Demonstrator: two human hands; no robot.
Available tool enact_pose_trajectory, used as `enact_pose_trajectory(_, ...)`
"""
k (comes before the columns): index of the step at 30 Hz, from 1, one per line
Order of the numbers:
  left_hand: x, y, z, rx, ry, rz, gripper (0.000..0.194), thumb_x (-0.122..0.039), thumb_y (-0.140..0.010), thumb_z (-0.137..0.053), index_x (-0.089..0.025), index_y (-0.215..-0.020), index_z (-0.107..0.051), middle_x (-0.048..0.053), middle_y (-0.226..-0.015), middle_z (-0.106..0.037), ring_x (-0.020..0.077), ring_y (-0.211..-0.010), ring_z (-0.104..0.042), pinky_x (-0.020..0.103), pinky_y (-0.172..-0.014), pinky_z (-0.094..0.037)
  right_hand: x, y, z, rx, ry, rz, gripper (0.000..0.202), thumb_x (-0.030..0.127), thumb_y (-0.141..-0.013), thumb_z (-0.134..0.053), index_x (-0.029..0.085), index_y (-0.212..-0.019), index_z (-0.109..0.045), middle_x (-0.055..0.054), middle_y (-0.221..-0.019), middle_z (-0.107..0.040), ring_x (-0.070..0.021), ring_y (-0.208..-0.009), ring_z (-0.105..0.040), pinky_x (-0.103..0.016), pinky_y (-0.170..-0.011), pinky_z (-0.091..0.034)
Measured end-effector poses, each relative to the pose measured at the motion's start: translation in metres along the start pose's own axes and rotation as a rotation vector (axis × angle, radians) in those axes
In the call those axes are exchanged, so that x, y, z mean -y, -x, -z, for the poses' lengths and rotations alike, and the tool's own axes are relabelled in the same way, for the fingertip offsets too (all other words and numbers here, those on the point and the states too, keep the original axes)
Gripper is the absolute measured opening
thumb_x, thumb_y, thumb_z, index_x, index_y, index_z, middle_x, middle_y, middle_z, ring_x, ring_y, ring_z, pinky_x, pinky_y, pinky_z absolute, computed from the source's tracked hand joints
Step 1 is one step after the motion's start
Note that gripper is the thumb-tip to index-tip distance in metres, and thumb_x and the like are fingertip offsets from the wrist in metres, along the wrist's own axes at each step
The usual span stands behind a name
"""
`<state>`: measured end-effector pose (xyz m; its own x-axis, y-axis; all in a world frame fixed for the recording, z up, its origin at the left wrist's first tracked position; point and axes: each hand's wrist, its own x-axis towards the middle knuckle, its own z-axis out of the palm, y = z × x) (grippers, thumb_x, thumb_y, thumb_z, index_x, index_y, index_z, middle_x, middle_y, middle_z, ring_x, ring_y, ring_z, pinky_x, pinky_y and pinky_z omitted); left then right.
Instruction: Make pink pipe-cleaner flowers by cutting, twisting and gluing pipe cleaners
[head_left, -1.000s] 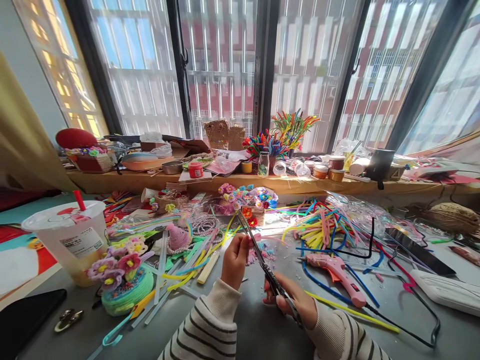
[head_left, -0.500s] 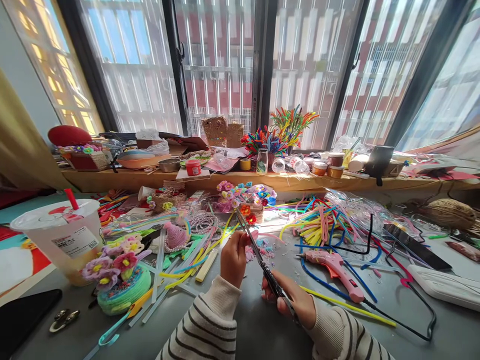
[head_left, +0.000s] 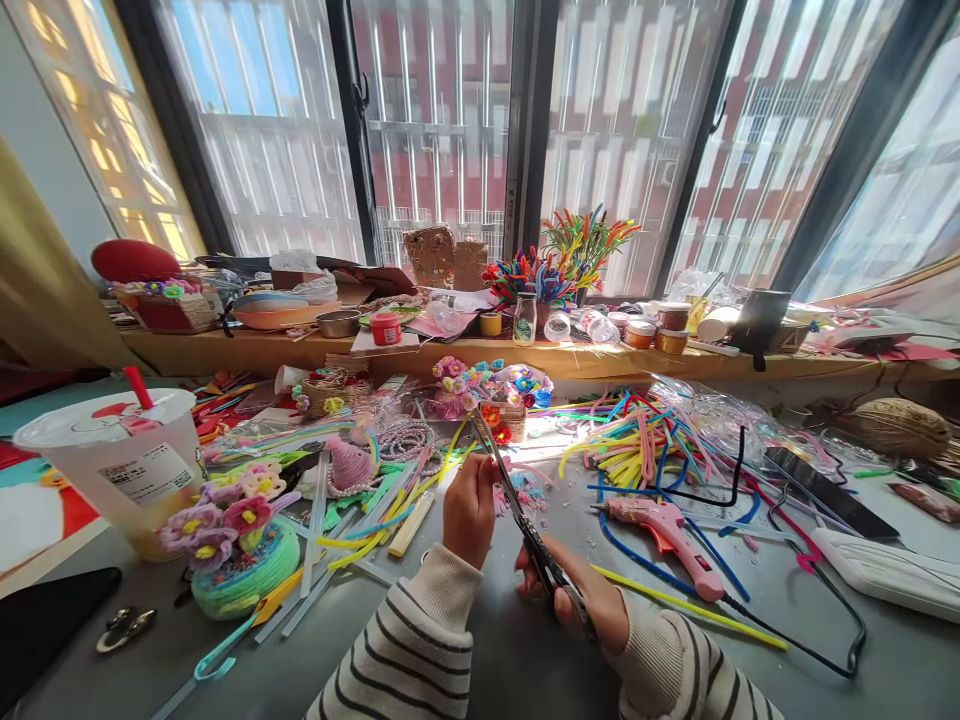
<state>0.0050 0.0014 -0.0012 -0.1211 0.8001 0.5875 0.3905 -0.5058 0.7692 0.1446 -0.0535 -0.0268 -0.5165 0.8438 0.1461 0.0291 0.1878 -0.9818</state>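
Note:
My right hand (head_left: 577, 590) is wrapped round the handles of a dark pair of scissors (head_left: 525, 520), whose long blades point up and away to the left. Beside the blades, my left hand (head_left: 470, 510) is closed in a pinch; what it holds is too small to make out. Just beyond the blade tips stands a small woven basket (head_left: 511, 422) with crocheted flowers. Pink and blue fluffy scraps (head_left: 529, 490) lie on the grey table behind the scissors.
A pink glue gun (head_left: 667, 535) with its black cord and bundled pipe cleaners (head_left: 637, 445) lie to the right. At left are a lidded drink cup (head_left: 135, 490), a green flower-topped piece (head_left: 244, 575) and clear glue sticks (head_left: 304, 590). Jars line the windowsill (head_left: 450, 358).
The scissor blades look slightly further apart near the tips. My left hand has shifted only a little, and the view has moved slightly.

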Motion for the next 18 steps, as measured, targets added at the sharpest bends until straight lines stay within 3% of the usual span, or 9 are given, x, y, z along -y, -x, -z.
enact_pose_trajectory(9, 0.0000, -0.0017, 0.0013, -0.027, -0.048, -0.045, 0.019, -0.026, -0.076, -0.036, -0.020, -0.059, -0.044, -0.002, -0.053, -0.047, 0.0124, -0.051, -0.044, 0.023, -0.053, -0.031, -0.0023, 0.0042, 0.0008, -0.005, -0.030, 0.007, 0.051, 0.061, -0.058, -0.045, 0.017, -0.084, -0.047, -0.002, -0.069, -0.044, -0.0126, -0.062, -0.042, -0.032, -0.064, -0.042)
enact_pose_trajectory(18, -0.0020, 0.0008, 0.0017, 0.070, -0.002, -0.048, 0.019, -0.027, -0.076, -0.035, -0.019, -0.062, -0.045, -0.001, -0.057, -0.047, 0.0123, -0.055, -0.044, 0.023, -0.055, -0.032, -0.0020, 0.0001, 0.0018, -0.043, 0.056, -0.042, 0.040, 0.056, -0.057, -0.050, 0.017, -0.064, -0.048, 0.001, -0.059, -0.042, -0.0106, -0.053, -0.041, -0.025, -0.053, -0.042)
